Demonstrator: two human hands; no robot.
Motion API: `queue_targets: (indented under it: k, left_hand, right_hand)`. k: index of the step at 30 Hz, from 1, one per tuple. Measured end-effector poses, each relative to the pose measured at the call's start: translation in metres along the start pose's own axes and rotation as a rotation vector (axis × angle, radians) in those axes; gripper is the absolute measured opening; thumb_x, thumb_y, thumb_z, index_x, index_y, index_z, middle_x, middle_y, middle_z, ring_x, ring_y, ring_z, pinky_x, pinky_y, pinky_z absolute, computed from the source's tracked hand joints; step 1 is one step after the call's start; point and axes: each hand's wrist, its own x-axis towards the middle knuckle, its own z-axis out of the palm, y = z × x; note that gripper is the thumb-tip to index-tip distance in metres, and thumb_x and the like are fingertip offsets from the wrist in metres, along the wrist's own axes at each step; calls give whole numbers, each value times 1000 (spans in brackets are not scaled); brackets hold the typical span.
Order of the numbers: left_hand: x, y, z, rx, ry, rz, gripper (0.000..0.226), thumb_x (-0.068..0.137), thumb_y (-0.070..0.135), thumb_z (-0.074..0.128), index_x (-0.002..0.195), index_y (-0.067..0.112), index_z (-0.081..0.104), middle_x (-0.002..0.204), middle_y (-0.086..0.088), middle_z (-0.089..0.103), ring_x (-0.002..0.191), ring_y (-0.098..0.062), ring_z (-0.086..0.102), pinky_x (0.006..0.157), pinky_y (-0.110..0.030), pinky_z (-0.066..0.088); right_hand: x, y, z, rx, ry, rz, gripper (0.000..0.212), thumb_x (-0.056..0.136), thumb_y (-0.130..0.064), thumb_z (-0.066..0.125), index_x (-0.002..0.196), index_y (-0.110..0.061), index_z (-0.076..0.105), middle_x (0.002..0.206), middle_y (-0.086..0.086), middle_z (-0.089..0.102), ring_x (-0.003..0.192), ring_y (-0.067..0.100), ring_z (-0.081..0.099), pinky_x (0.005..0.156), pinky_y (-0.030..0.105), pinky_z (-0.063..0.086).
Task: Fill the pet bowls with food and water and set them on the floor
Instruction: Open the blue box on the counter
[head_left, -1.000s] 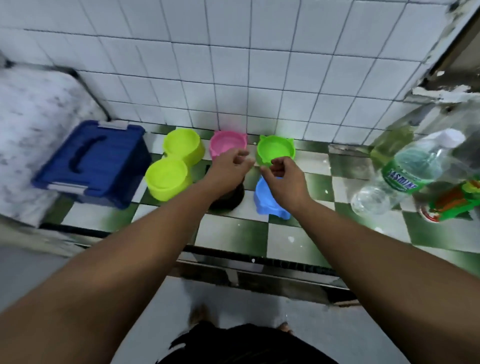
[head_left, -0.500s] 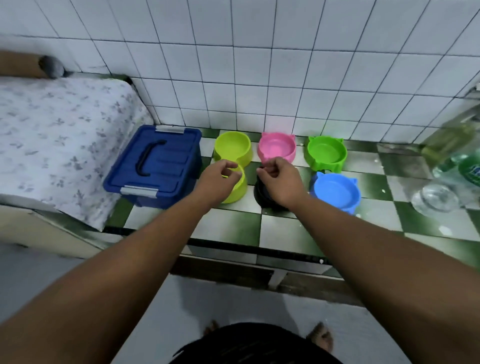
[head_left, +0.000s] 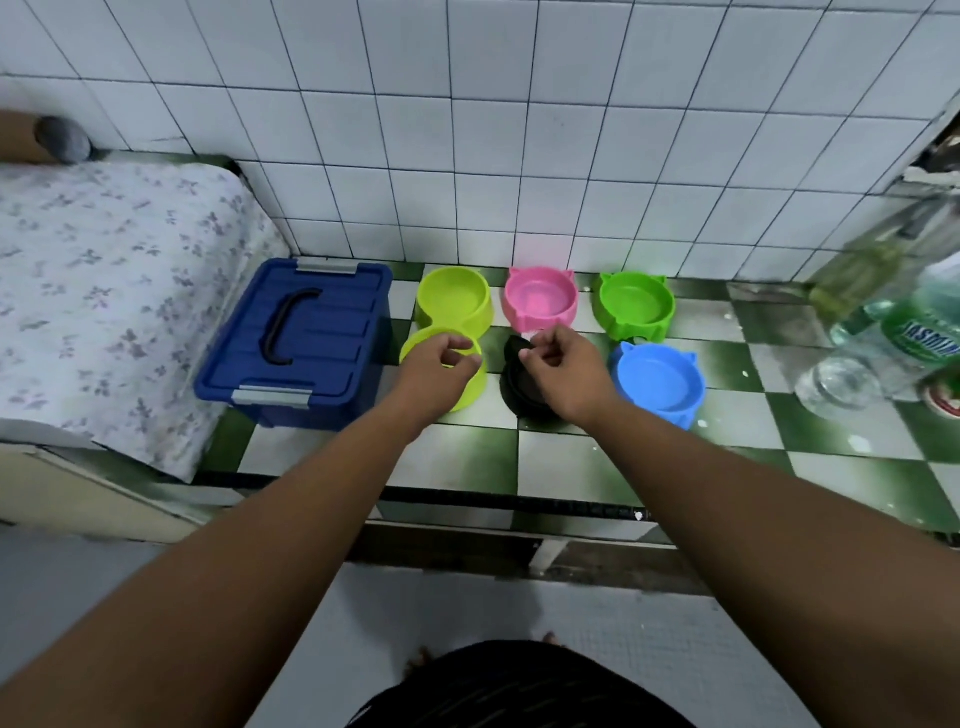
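Six pet bowls stand in two rows on the green-and-white checkered ledge (head_left: 561, 457). The back row has a yellow-green bowl (head_left: 454, 301), a pink bowl (head_left: 540, 299) and a green bowl (head_left: 636, 306). The front row has a second yellow-green bowl (head_left: 470, 397), a black bowl (head_left: 514, 387) and a blue bowl (head_left: 657, 379). All that show their insides look empty. My left hand (head_left: 441, 366) hovers over the front yellow-green bowl, with its fingers loosely curled in a C. My right hand (head_left: 558, 366) covers the black bowl, its curled fingertips near the bowl's back rim; whether they grip it is unclear.
A blue lidded storage box (head_left: 296, 343) with a black handle sits left of the bowls. Clear water bottles (head_left: 904, 332) lie at the right edge. A floral-covered mattress (head_left: 104, 291) is at the left. White wall tiles (head_left: 519, 130) back the ledge. The grey floor (head_left: 519, 613) lies below.
Both hands moved left along the front row, from the black and blue bowls to the yellow-green and black bowls. In the last half second they stayed there. The view swung left.
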Motion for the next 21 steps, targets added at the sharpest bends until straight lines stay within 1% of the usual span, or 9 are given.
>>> queue_targets:
  k: [1, 4, 7, 10, 12, 14, 16, 19, 21]
  left_hand:
    - [0, 1, 1, -1, 6, -3, 25, 97, 28, 66, 119, 17, 65, 103, -5, 63, 107, -29, 65, 96, -52, 55]
    - [2, 6, 3, -10, 23, -4, 21, 97, 29, 66, 117, 20, 65, 107, -7, 65, 106, -27, 65, 96, -52, 56]
    - [0, 8, 6, -19, 26, -4, 21, 97, 28, 66, 116, 20, 66, 109, -10, 66, 107, -27, 65, 97, -52, 55]
    - [-3, 6, 5, -47, 43, -13, 19, 97, 27, 67, 115, 20, 67, 107, -10, 66, 108, -29, 65, 97, -51, 56]
    - [-6, 3, 2, -68, 66, -20, 18, 97, 25, 66, 114, 20, 68, 107, -10, 66, 107, -30, 65, 95, -51, 57]
    - [-10, 1, -4, -106, 109, -10, 10, 97, 22, 65, 107, 22, 68, 104, -14, 70, 104, -33, 68, 90, -50, 60]
    - [-14, -1, -16, -136, 173, 8, 7, 97, 19, 65, 100, 25, 67, 98, -13, 73, 99, -32, 71, 85, -48, 62]
    - [-22, -8, -45, -131, 299, 7, 6, 97, 19, 66, 98, 23, 69, 94, -8, 75, 91, -27, 74, 81, -43, 64]
    - [-28, -17, -69, -179, 406, -54, 6, 97, 18, 65, 96, 22, 69, 92, -7, 75, 88, -25, 74, 80, -40, 64]
  right_hand:
    - [-1, 1, -1, 1, -10, 7, 13, 90, -24, 71, 94, -22, 59, 78, -9, 60, 68, 3, 57, 73, 20, 49]
    - [-2, 3, -5, -15, -22, -1, 13, 89, -25, 71, 95, -22, 60, 79, -11, 61, 67, -4, 57, 69, 11, 44]
    - [-1, 0, -7, 0, -27, 4, 12, 90, -22, 70, 98, -18, 62, 79, -10, 60, 68, -3, 57, 70, 10, 43]
    - [-2, -2, -4, -11, -34, -5, 11, 90, -21, 70, 97, -17, 62, 77, -11, 60, 63, -10, 57, 64, -1, 39]
    - [-1, -6, -2, -25, -54, -19, 11, 91, -20, 70, 98, -16, 62, 78, -9, 61, 65, -7, 56, 62, -3, 37]
    - [5, -15, 0, -46, -101, -54, 12, 92, -20, 69, 99, -14, 62, 81, -4, 63, 69, -1, 57, 61, -2, 38]
    - [16, -32, 6, -60, -152, -106, 17, 92, -20, 69, 104, -9, 63, 84, -1, 64, 71, 7, 58, 62, 2, 41]
    - [38, -62, 25, -163, -187, -218, 26, 91, -27, 70, 110, -9, 66, 91, -2, 66, 81, 11, 60, 78, 19, 47]
    - [52, -83, 43, -199, -230, -285, 27, 92, -30, 69, 112, -11, 66, 95, -3, 65, 86, 11, 59, 82, 24, 47]
